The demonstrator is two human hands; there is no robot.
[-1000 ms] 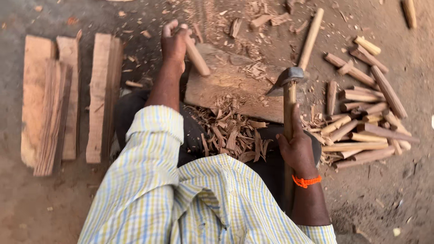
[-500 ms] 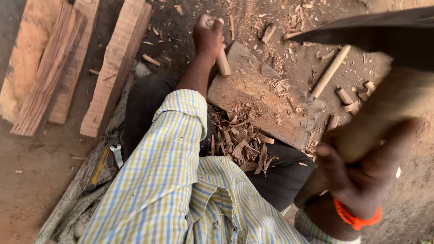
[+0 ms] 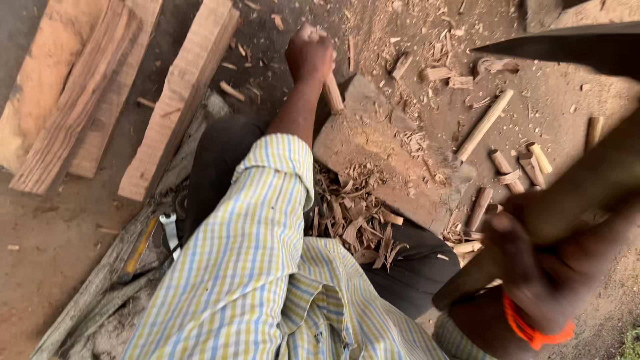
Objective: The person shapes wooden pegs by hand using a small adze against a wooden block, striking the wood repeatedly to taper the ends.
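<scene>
My left hand grips a short wooden stick and holds it upright on a worn wooden chopping block. Raised close to the camera on the right, my right hand is closed around the thick wooden handle of a hatchet. Its dark metal blade crosses the top right corner, blurred. An orange band sits on that wrist. Curled wood shavings lie in my lap between the block and my striped shirt.
Several long wooden planks lie on the dirt at the left. Cut stick pieces and one longer rod are scattered right of the block. A small tool with a yellow handle and a metal piece rest by my left side.
My right hand has swung the hatchet up from resting on the block to high near the camera. The view has tilted and shifted left. The left hand keeps the stick on the block.
</scene>
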